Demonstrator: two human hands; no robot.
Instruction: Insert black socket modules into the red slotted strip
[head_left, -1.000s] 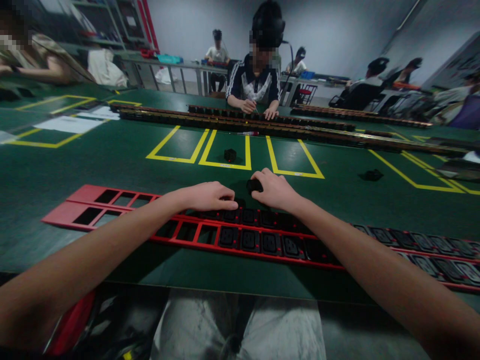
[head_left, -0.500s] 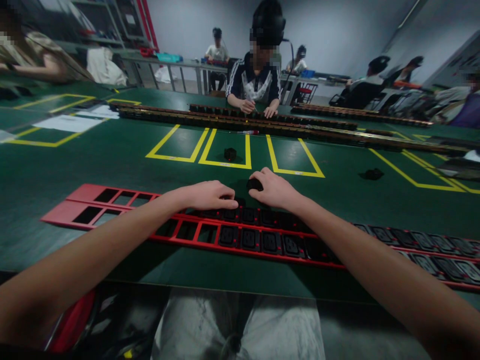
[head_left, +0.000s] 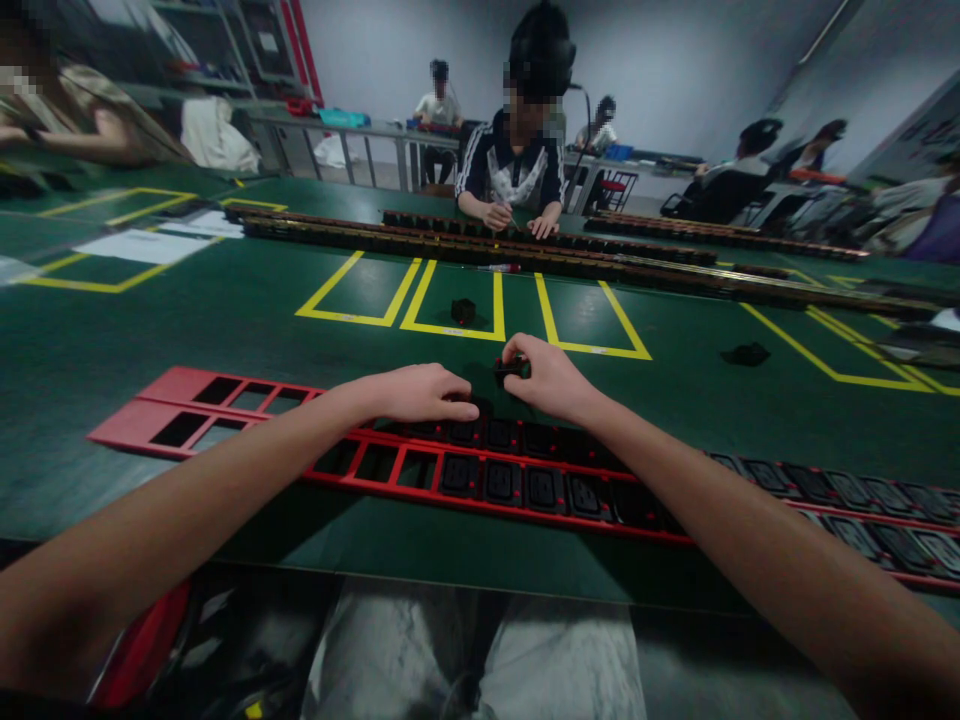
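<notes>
My right hand [head_left: 546,380] holds a small black block [head_left: 510,371] with a bit of red on it, between thumb and fingers, just above the far edge of a long red frame [head_left: 390,487]. To its left, my left hand [head_left: 431,392] is over the frame's far row, its fingers curled and thumb stretched out; what it grips, if anything, is hidden. Black sockets [head_left: 542,488] fill the frame's openings from the middle to the right. Several openings at the left hold no socket.
On the green table [head_left: 300,560], one black block [head_left: 463,311] lies ahead and another [head_left: 745,354] to the right. Long dark rails [head_left: 480,245] cross the table farther back. A person [head_left: 517,160] works behind them; others sit around the room.
My right hand has turned the black block slightly, so red on it now shows. My left hand has barely moved. The whole view has shifted a little.
</notes>
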